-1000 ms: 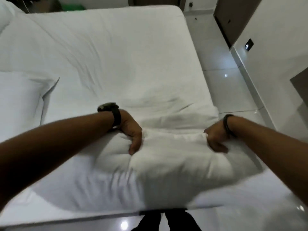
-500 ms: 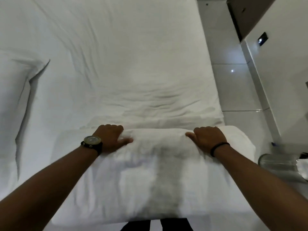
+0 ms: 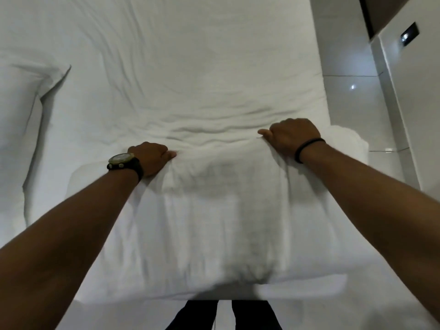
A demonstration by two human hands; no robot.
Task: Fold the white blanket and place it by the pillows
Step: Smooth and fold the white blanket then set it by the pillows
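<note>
Nearest the camera, the folded white blanket (image 3: 214, 234) lies thick across the near edge of the bed (image 3: 190, 67), above the person's dark trouser legs (image 3: 252, 315). At its far edge the left hand (image 3: 152, 158), with a wristwatch (image 3: 122, 161), and the right hand (image 3: 292, 136), with a dark wristband (image 3: 307, 148), each clutch a bunch of the blanket's fabric. Farther off, a pillow (image 3: 16, 129) lies at the left, well apart from the blanket.

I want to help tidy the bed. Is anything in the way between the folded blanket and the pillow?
Nothing visible is. The left hand and right hand grip the far edge of the folded white blanket. Between it and the pillow at the left lies only bare, wrinkled bed sheet.
</note>
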